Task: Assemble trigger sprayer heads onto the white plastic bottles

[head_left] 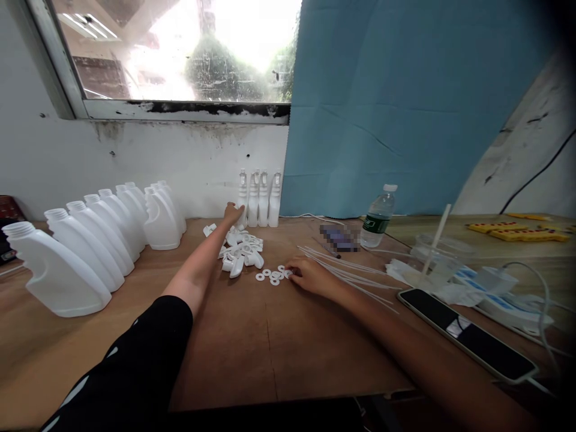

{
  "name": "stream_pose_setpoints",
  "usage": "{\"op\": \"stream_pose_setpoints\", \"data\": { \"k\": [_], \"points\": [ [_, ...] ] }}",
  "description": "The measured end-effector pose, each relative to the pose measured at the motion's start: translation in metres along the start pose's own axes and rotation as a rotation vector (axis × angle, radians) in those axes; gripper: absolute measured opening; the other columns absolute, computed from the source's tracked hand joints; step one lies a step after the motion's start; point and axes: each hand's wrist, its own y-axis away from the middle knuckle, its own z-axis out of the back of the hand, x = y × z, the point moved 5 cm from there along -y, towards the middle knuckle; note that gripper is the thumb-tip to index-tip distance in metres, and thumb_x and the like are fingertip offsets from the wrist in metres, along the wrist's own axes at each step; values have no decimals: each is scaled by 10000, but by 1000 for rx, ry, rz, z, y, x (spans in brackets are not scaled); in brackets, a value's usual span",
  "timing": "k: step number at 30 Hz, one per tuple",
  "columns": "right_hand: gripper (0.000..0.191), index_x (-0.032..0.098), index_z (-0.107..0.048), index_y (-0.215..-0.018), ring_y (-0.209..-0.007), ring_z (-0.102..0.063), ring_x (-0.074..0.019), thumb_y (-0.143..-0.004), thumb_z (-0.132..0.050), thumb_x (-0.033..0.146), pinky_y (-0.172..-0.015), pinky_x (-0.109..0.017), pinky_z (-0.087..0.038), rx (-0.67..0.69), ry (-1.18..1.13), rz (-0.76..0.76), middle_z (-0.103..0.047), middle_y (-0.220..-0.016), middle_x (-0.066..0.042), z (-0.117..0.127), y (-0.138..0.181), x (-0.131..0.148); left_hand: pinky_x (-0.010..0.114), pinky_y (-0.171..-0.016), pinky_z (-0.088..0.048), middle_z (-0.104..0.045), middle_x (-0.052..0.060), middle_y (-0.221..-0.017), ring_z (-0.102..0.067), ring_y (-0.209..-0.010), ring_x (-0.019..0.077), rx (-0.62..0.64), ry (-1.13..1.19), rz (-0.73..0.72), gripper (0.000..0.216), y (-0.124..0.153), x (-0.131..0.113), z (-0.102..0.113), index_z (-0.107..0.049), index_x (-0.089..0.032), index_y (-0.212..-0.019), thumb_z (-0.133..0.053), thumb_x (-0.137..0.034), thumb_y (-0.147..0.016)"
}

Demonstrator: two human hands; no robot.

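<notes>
My left hand reaches to the wall and closes on the leftmost white bottle of a short upright row. Other slim white bottles stand close to its right. My right hand is low over the table, its fingertips pinched on a flat white ring washer. Several more ring washers lie just left of those fingertips. Between the two hands is a loose heap of white plastic trigger spray heads. Thin white tubes lie fanned out behind and beside my right wrist.
Large white handled bottles without caps stand in rows at the left. On the right are a water bottle, a clear cup with a straw, a phone on a cable, and a power strip. A blue curtain hangs behind.
</notes>
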Motion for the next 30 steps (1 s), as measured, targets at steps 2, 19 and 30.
{"op": "stream_pose_setpoints", "data": {
  "k": [2, 19, 30],
  "points": [
    [201, 170, -715, -869, -763, -608, -194, -759, -573, 80, -722, -280, -446, -3, -5, -4, -679, -834, -65, 0, 0, 0, 427, -859, -522, -569, 98, -1202, -594, -1025, 220, 28, -31, -78, 350, 10, -9, 11, -536, -152, -1209, -562, -334, -911],
    [133, 165, -665, -782, -697, -579, -179, -738, -580, 74, -648, -268, -420, -51, -42, -54, -653, -761, -47, 5, 0, 7, 403, -905, -386, -659, 84, -942, -571, -972, 277, 441, -300, -827, 259, 178, -46, 34, -653, -197, -977, -618, -241, -724],
    [101, 170, -643, -761, -665, -559, -168, -836, -580, 197, -634, -279, -410, -217, -89, -16, -635, -724, -39, 15, 1, 15, 293, -830, -494, -555, 74, -1141, -597, -906, 166, 499, -57, -826, 384, 254, -69, 75, -531, -223, -1234, -506, -227, -851]
  ]
}}
